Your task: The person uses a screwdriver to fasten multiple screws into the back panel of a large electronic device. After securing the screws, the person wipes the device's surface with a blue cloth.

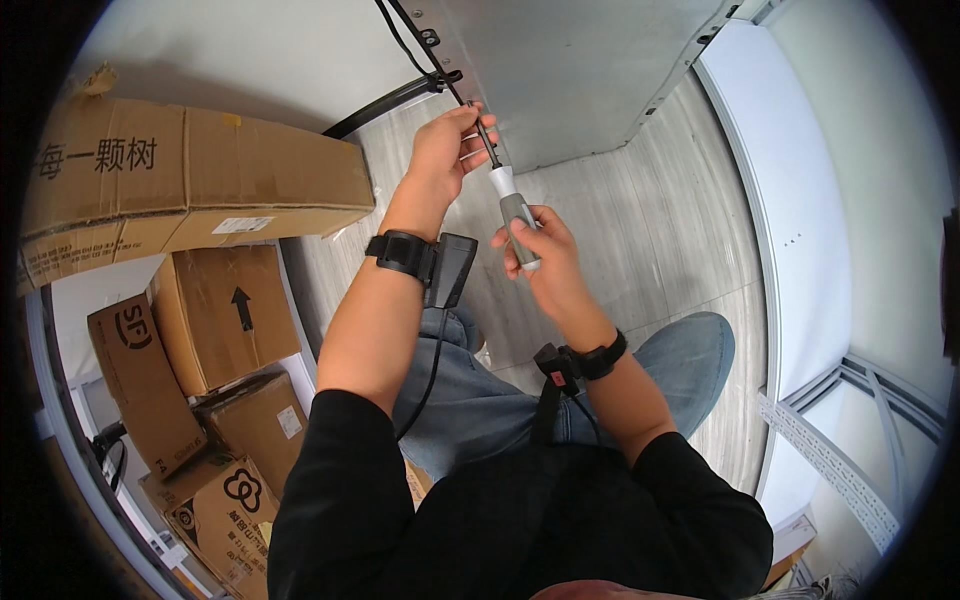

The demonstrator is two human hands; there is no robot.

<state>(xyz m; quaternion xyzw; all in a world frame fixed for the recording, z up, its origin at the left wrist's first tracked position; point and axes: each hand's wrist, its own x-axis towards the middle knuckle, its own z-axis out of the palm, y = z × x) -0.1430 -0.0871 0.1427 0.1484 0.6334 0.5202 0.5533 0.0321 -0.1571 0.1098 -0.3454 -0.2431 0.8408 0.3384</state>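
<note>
My right hand [543,250] is wrapped round the grey and white handle of a screwdriver [515,212]. Its dark shaft points up and away, toward the lower left edge of a large grey metal panel [570,80]. At the far end of the shaft, my left hand [450,140] has its thumb and fingers closed around the shaft near the tip. The tip itself is partly hidden by the fingers, so whether it sits in a screw cannot be made out. A black cable [402,40] runs down along that panel edge to just above the left hand.
Cardboard boxes [275,160] are stacked on a rack at the left. A black bar [380,105] lies low by the wall. White panels [780,180] and a metal frame [830,460] stand at the right. Black devices with cords are strapped to both wrists. Grey wood-look floor [690,200] shows below.
</note>
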